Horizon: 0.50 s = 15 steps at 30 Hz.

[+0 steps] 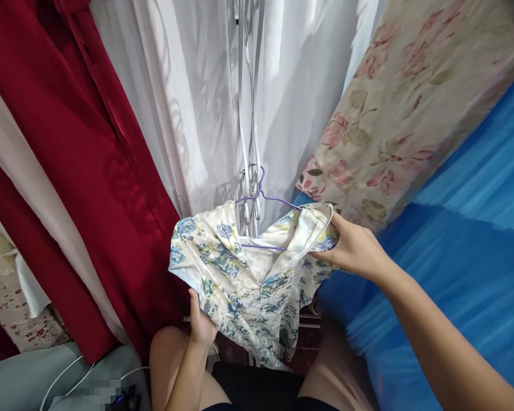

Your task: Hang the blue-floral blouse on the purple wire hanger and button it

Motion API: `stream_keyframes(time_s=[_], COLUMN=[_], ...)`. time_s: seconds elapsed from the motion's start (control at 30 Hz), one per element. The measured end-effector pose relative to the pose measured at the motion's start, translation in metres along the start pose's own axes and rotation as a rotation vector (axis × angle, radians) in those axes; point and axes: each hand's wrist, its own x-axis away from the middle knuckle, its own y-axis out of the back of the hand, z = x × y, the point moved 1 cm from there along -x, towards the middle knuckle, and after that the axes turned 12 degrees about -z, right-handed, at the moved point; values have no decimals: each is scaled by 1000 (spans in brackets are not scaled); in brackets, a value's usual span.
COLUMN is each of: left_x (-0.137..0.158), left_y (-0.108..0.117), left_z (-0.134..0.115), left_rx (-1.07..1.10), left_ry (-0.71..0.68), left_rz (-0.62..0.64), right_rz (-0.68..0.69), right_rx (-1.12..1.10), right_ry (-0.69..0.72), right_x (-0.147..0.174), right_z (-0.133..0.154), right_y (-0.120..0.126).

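A white blouse or dress with blue and yellow flowers [231, 262] hangs on a thin purple wire hanger [278, 199], whose hook is up at white straps [245, 137]. My right hand [357, 248] is closed on the garment's right shoulder, near the end of the hanger, where the neckline stands open. My left hand [203, 325] grips the garment's left side below the sleeve, thumb in front and fingers hidden behind the cloth. The garment's lower part drops in folds between my knees.
Dark red cloth [124, 177] hangs at the left, sheer white curtains [300, 85] behind the hanger. To the right hang a pink-flowered cloth [368, 142] and blue tulle [454, 274]. A grey cushioned surface [29, 377] with white cables [62, 374] lies at lower left.
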Motion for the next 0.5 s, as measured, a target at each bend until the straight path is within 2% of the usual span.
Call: stream_keyframes(time_s=[0.1, 0.2, 0.27, 0.3, 0.37, 0.43, 0.47, 0.5], left_x=[3, 7, 9, 10, 11, 12, 13, 14], left_y=[12, 21, 23, 23, 20, 18, 17, 17], left_z=[12, 23, 27, 28, 29, 30, 30, 31], left_rx=[-100, -384, -523, -558, -574, -563, -560, -561], left_ry=[-5, -50, -106, -129, -156, -170, -172, -173], left_rz=[-46, -64, -49, -29, 2, -6, -15, -18], right_rz=[5, 22, -65, -171, -474, -730, -703, -532], right_rx=[-10, -56, -99, -120, -179, -307, -441, -593], right_ry=[5, 36, 57, 37, -113, -409, -526, -581], right_x=[5, 13, 25, 35, 65, 103, 121, 136], right_z=[-2, -5, -3, 0, 15, 39, 53, 68], right_y=[1, -2, -9, -14, -29, -52, -66, -81])
